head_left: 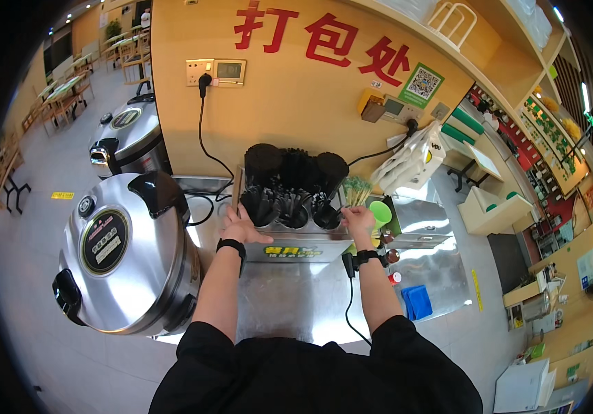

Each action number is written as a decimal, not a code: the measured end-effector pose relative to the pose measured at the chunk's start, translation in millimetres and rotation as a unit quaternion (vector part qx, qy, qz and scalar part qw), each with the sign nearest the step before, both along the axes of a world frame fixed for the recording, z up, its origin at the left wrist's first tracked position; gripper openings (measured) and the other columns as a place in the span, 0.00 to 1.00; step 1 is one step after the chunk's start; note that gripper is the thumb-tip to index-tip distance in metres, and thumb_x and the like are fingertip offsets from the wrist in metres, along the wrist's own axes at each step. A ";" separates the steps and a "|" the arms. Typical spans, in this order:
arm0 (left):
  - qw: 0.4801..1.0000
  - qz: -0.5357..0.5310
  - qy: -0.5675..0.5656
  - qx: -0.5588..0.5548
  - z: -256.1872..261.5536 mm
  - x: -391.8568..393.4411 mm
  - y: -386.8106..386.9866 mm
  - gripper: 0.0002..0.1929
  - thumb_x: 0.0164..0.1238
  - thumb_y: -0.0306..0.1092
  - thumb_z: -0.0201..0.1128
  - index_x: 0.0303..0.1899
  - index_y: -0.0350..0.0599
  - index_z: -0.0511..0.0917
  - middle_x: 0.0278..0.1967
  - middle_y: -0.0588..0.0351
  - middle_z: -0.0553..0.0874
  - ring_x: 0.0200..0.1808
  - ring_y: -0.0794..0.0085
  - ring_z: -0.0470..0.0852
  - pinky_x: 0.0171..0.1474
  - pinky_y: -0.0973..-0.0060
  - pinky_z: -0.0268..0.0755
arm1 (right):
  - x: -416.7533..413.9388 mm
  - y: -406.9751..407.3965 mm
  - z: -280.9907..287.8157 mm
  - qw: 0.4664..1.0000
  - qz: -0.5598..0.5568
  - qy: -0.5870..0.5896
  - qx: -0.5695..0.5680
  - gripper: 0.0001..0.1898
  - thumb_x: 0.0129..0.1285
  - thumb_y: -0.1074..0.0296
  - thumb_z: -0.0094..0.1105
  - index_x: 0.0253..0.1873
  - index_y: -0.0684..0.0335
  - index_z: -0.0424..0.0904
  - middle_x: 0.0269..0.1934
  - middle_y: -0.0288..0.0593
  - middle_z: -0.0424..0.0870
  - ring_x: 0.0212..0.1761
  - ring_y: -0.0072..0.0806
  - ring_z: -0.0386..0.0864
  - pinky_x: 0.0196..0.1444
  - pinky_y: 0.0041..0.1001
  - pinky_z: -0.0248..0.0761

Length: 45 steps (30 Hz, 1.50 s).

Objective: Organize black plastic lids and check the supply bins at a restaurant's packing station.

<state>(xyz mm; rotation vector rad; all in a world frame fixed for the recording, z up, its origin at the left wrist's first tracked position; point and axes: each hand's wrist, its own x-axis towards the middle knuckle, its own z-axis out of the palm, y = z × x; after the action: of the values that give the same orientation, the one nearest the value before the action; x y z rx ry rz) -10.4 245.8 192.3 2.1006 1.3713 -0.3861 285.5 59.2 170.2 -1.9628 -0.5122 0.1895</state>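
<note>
A stainless steel cutlery box [301, 248] stands before me against the wall, with writing on its front. Its front row has round holders full of black utensils [291, 209], perhaps spoons. Behind them rise taller black containers [264, 163]. My left hand [245, 227] lies at the box's front left corner, fingers spread, thumb along the front rim. At the front right corner is my right hand [359, 221], its fingers bent beside the rightmost holder [326, 215]. Whether those fingertips pinch a utensil or only touch the edge is too small to tell.
A large steel cooker [120, 253] stands close on my left, another [131, 129] behind it. Right of the box are a green cup [380, 214], a bundle of thin sticks [357, 190], hanging plastic bags [413, 160] and a blue cloth [417, 302]. A black cable [349, 305] crosses the steel counter [291, 300].
</note>
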 end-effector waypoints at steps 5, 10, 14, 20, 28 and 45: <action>1.000 -0.002 0.001 -0.001 0.3 3.1 -2.2 0.83 0.40 0.72 0.83 0.85 0.50 0.27 0.86 0.42 0.31 0.87 0.48 0.40 0.81 0.43 0.51 | 5.4 -10.1 -11.0 0.999 0.050 -0.020 0.001 0.12 0.60 0.67 0.81 0.36 0.69 0.86 0.27 0.45 0.90 0.22 0.26 0.87 0.26 0.27 0.79; 1.000 0.001 0.001 -0.007 -6.4 0.4 2.0 0.83 0.40 0.71 0.84 0.85 0.49 0.26 0.86 0.42 0.31 0.87 0.47 0.39 0.81 0.43 0.52 | -7.9 -15.7 -7.1 0.995 0.071 -0.060 -0.033 0.13 0.61 0.63 0.79 0.39 0.67 0.88 0.28 0.46 0.90 0.22 0.28 0.87 0.28 0.29 0.80; 1.000 -0.004 -0.006 -0.003 -5.1 4.8 0.7 0.83 0.40 0.71 0.84 0.85 0.49 0.26 0.86 0.41 0.30 0.87 0.47 0.38 0.81 0.42 0.51 | 5.4 -16.5 -14.4 0.974 0.073 -0.171 -0.126 0.15 0.62 0.56 0.75 0.41 0.63 0.91 0.32 0.51 0.91 0.31 0.42 0.90 0.38 0.36 0.83; 1.000 -0.003 -0.003 0.000 -4.4 -0.2 1.0 0.83 0.40 0.72 0.83 0.85 0.49 0.27 0.86 0.41 0.30 0.87 0.47 0.39 0.81 0.43 0.51 | -3.3 -5.6 1.8 0.929 0.081 -0.254 -0.256 0.16 0.59 0.51 0.74 0.40 0.59 0.93 0.36 0.54 0.91 0.42 0.51 0.90 0.52 0.41 0.83; 1.000 -0.002 -0.001 -0.007 -2.6 0.2 0.1 0.83 0.39 0.72 0.84 0.85 0.49 0.27 0.86 0.41 0.30 0.87 0.47 0.40 0.81 0.42 0.52 | 1.1 6.6 42.4 0.870 0.261 -0.201 -0.367 0.14 0.55 0.55 0.79 0.40 0.58 0.94 0.37 0.53 0.91 0.43 0.49 0.90 0.53 0.42 0.83; 1.000 0.012 -0.027 -0.009 -9.8 0.0 1.9 0.83 0.38 0.69 0.86 0.85 0.49 0.29 0.86 0.40 0.30 0.87 0.45 0.39 0.81 0.40 0.49 | 4.4 -4.3 102.2 0.794 0.307 -0.428 -0.302 0.16 0.64 0.52 0.72 0.34 0.60 0.91 0.34 0.55 0.89 0.41 0.53 0.88 0.48 0.46 0.80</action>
<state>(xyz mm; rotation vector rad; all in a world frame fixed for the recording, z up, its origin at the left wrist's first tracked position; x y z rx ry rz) -10.4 247.6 182.4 2.0619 1.3566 -0.3291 289.9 54.9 272.4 -2.3655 -1.8926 -0.1913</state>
